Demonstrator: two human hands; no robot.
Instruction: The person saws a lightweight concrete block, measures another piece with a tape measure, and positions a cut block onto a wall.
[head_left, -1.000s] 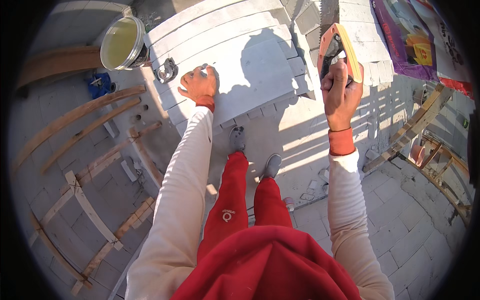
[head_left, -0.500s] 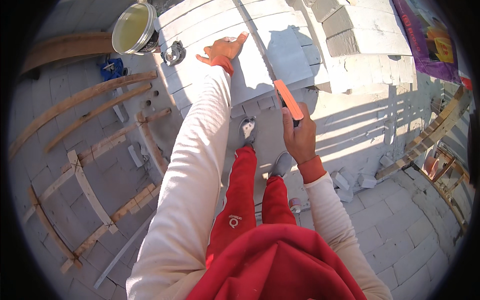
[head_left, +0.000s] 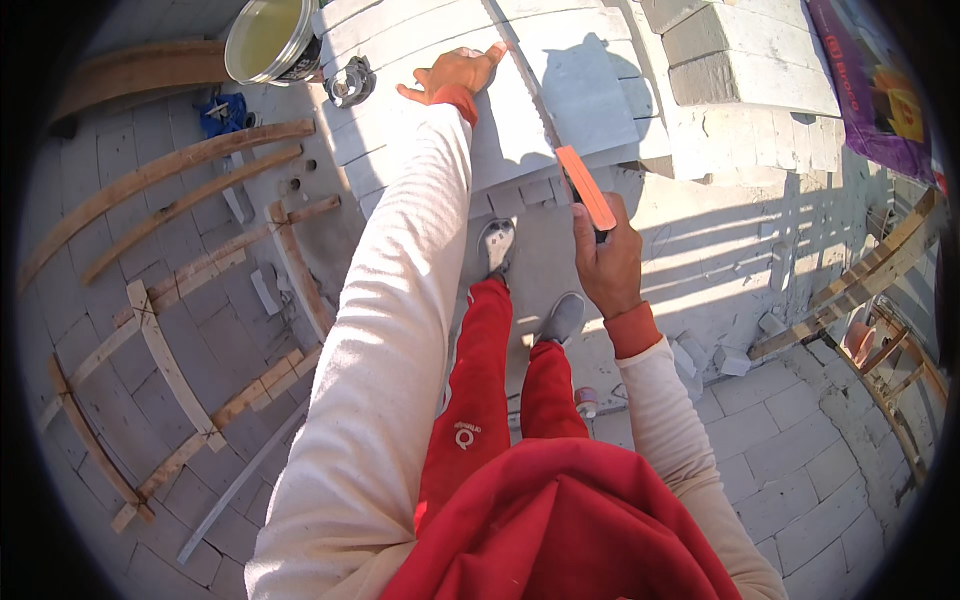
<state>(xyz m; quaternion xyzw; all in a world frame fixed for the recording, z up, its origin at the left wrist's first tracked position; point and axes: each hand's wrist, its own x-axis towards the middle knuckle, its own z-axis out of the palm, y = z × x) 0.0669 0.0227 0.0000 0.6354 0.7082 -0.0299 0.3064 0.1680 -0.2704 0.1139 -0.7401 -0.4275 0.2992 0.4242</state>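
Note:
My left hand (head_left: pixel 453 72) rests on a white block (head_left: pixel 510 120) in the stack, fingers apart, its thumb and index near the saw blade. My right hand (head_left: pixel 608 250) grips a hand saw (head_left: pixel 585 185) by its orange-and-black handle. The long toothed blade reaches away from me across the block's top, and my head's shadow falls right of it. A dark-and-silver object (head_left: pixel 350 82), too small to identify, sits on the blocks left of my left hand. A bucket of yellowish liquid (head_left: pixel 268 35) stands at the stack's far left.
More blocks (head_left: pixel 760 60) and a purple bag (head_left: pixel 860 90) are at the right. Wooden frames (head_left: pixel 150 340) lie at the left over a block surface, timber (head_left: pixel 880 260) at the right. My feet stand on a dusty ledge (head_left: pixel 680 250) with block scraps (head_left: pixel 733 360).
The saw has come down and left from a raised position to lie across the block. My left hand has shifted right and farther away from me, staying on the blocks.

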